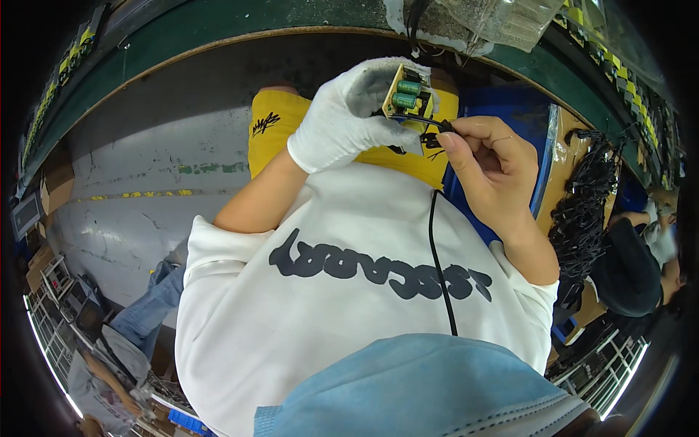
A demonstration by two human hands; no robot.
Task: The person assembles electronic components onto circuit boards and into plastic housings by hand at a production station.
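My left hand point(338, 120), in a white glove with a grey palm, holds a small circuit board point(393, 108) by its edges. Green cylindrical capacitors point(406, 93) and other parts stand on the board, which is tilted. My bare right hand point(502, 167) pinches a short black cable point(445, 127) between thumb and forefinger, just right of the board. Thin black wire runs from the pinched end to the board's lower edge; whether it is fixed there I cannot tell. The fingers behind the board are partly hidden.
Ahead runs a green bench edge point(306, 30) with clear plastic bags point(502, 22) on it. A blue bin point(502, 109) and a heap of black cables point(586, 204) on cardboard lie to the right. Other people sit at far right and lower left. Another black cord point(435, 247) crosses my shirt.
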